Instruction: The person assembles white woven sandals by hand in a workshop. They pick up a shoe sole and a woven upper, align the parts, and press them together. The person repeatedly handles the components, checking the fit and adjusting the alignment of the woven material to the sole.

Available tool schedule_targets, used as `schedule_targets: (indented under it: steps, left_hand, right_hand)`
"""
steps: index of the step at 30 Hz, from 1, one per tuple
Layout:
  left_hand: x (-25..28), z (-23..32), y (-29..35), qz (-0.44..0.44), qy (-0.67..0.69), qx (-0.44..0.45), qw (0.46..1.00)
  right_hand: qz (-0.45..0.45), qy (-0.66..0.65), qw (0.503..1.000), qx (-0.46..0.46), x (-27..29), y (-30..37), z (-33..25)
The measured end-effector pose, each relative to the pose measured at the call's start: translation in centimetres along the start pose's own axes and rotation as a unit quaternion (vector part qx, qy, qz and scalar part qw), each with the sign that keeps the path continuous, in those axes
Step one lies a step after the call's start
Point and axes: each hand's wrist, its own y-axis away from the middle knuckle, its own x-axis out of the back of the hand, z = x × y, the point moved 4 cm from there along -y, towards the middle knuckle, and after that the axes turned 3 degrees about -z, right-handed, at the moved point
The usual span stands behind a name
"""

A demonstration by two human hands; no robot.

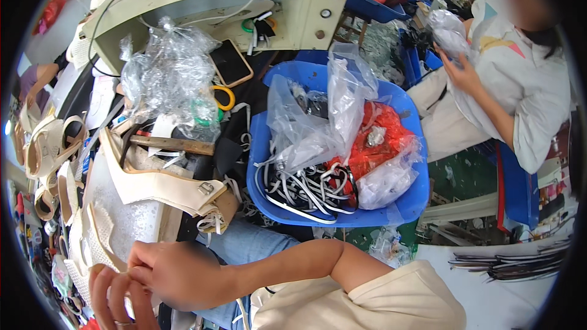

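Fingertips of the left hand (119,300) and right hand (183,274) meet; I cannot tell what they grip. A cream woven shoe piece (104,239) lies just beyond, its length pointing away, nearer the left.

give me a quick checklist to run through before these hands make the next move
1. Bare right hand and bare left hand together: ok, meeting at the fingers.
2. Grip on anything between them: cannot tell, fingers hide it.
3. Cream leather-look strap with a buckle clear of both hands: ok, it lies beyond them.
4. Scissors-like tool with a round yellow handle loop shut: cannot tell, blades hidden.
5. Black-and-white straps in the blue plastic tub untangled: not ok, heaped in loops.
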Motion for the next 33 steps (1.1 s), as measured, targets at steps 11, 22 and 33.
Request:
schedule_targets:
  steps: [11, 22, 33]
  left_hand:
    - [-3.7, -2.4, 0.7, 0.034, -0.076, 0.032, 0.996]
    - [-0.9, -3.5, -0.8, -0.042, 0.072, 0.017, 0.996]
    - [-4.4, -3.5, 2.3, 0.072, 0.018, -0.018, 0.997]
  right_hand:
    - [0.096, 0.005, 0.994, -0.049, -0.8, -3.4, 4.8]
    - [-0.073, -0.043, 0.988, -0.132, 0.4, -2.2, 4.1]
    - [-0.048, -0.109, 0.978, -0.169, 0.0, -2.8, 4.8]
